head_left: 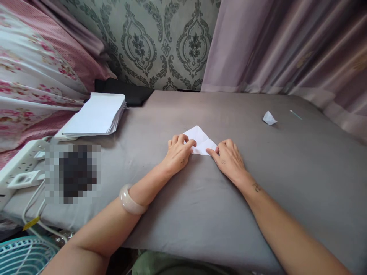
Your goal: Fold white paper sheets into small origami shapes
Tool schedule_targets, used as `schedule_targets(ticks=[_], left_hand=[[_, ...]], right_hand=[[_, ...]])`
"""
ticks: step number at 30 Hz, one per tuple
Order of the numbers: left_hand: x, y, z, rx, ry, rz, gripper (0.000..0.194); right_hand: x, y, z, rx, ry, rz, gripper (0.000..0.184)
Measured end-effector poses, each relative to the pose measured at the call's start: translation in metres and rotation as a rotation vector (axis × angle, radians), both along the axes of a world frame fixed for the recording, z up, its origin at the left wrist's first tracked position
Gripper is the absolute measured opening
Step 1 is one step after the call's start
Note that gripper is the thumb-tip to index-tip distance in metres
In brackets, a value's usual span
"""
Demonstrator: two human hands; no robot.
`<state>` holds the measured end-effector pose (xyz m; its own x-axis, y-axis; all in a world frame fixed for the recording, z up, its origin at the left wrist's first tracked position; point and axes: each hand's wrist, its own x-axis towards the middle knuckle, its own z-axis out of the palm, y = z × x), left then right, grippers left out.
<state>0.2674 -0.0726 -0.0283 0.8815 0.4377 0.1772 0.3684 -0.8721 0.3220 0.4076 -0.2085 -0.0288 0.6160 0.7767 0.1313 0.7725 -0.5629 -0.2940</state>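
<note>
A white sheet of paper (pixel 199 136), folded into a roughly triangular shape with creases showing, lies flat on the grey cloth surface (pixel 183 198). At its left corner my left hand (pixel 178 152) is closed on the paper, fingers curled and thumb on top. My right hand (pixel 228 156) pinches the right corner between thumb and fingers. Both hands rest low on the cloth, and the paper's side corners are partly hidden beneath them. Its top point faces away from me.
A small folded paper piece (pixel 269 118) and a thin cotton swab (pixel 296 114) lie at the right. On the left are a paper stack (pixel 99 112), a black flat item (pixel 137 95), a power strip (pixel 21 160), a blurred dark object (pixel 78 172) and a fan (pixel 25 256).
</note>
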Motion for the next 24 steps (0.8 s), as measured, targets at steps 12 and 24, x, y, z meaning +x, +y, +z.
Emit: schedule_targets(ticks=[12,24], left_hand=[[0.001,0.011,-0.004,-0.054,0.052,-0.116,0.037],[0.005,0.023,0.003,-0.268,-0.034,0.329,0.055]], right_hand=[[-0.009,-0.01,0.004,0.142,-0.042,0.301,0.033],[-0.056,-0.008,0.014,-0.033,-0.164,0.344,0.046]])
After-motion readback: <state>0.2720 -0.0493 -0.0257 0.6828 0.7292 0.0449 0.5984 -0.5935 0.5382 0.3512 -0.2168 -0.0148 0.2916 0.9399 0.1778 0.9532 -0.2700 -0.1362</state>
